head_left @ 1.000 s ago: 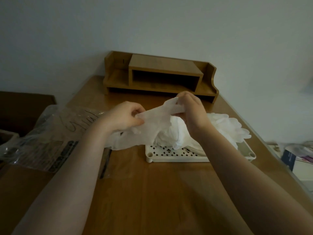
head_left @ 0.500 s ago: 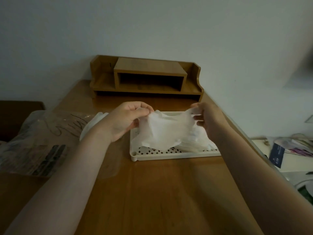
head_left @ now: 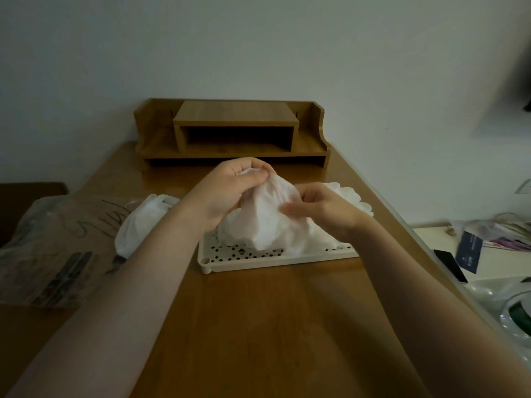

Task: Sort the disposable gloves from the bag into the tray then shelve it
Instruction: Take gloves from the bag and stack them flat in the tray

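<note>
Pinching a crumpled white glove [head_left: 267, 222] with the left hand [head_left: 227, 193] at its top, gripping its right side with the right hand [head_left: 321, 209], fingers curled into the folds, above the tray [head_left: 275, 259]. Sitting mid-tabletop [head_left: 258, 326], that white perforated tray, already piled with more gloves [head_left: 342, 191] spilling toward the right edge. Lying at the left edge, a clear printed bag [head_left: 57, 248] with white gloves bulging from its mouth. Standing at the far edge against a plain pale wall [head_left: 258, 47], a wooden shelf [head_left: 232, 133]. Cluttering a lower white surface [head_left: 497, 265] beyond the right edge, papers and a dark card.
</note>
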The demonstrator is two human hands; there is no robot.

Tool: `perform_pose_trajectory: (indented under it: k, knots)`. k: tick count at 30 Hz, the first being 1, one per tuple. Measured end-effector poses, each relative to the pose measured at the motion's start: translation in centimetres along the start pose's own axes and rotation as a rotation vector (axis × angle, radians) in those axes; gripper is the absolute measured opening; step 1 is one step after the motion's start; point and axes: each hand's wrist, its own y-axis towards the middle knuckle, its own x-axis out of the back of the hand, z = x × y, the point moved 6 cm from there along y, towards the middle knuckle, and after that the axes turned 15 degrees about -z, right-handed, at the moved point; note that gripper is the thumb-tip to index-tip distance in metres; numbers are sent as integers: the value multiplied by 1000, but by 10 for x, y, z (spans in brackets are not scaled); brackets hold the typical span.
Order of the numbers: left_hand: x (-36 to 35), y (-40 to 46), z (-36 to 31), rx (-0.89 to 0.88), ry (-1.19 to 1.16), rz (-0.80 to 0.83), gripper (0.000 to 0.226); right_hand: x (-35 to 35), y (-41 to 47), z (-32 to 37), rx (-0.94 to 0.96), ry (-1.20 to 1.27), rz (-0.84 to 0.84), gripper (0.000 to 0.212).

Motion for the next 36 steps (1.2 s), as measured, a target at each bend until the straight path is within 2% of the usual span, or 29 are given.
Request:
perform_pose_trajectory:
  k: [4,8,9,11,13,15,18,25,28,30,32,34,36]
  knots:
    - [-3,4,4,15,1,-120,22,28,1,-13,-84,-111,50,33]
    - [2,12,5,-32,54,-243,15,52,-2,5,-167,177,97,14]
    - [3,17,6,-58,119,-272,14,57,-1,10,-199,171,88,20]
    - [3,29,12,-120,351,-322,15,68,5,5,-251,-100,-10,38]
    - [0,39,21,-176,587,-356,19,77,18,-7,-262,-472,-126,31]
    - [-4,49,32,-183,698,-346,20,81,33,-23,-253,-704,-189,27]
    - [-6,57,39,-200,795,-319,24,83,45,-33,-236,-809,-275,30]
    - [-5,65,38,-277,918,-387,29,92,56,-27,-187,-936,-534,29]
    - [-5,61,34,-342,1027,-398,49,79,50,-16,77,-1149,-647,26]
    - [-15,50,19,-548,1083,-394,50,59,41,-7,302,-1111,-588,33]
    - [-36,40,10,-703,1094,-228,47,34,36,-6,418,-1060,-379,45]
    - [-56,36,23,-688,1187,14,46,12,33,-22,382,-1136,-136,65]
    - [-60,37,49,-530,1361,194,56,8,30,-46,241,-1254,0,86]
